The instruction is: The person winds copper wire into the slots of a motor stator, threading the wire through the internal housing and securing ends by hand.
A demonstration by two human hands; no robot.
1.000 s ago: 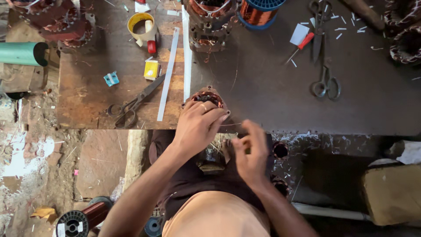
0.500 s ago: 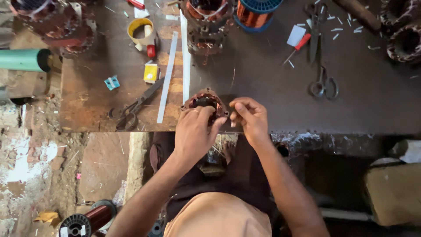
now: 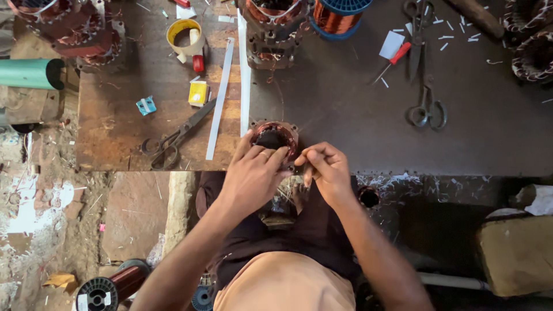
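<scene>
The small wound stator [image 3: 275,137] is best kept pinned by the left hand [image 3: 253,173] at the surface [image 3: 357,115] edge — its grip closed on the rim — while the right hand [image 3: 324,167], fingertips pinched on something too small to tell, is worked gently at the copper.

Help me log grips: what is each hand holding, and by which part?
The left hand grips the small copper-wound stator by its near rim. The right hand pinches beside it; what it pinches cannot be told.

Scarred wooden workbench [image 3: 115,132] above a dusty, cracked concrete floor [image 3: 52,230].
</scene>
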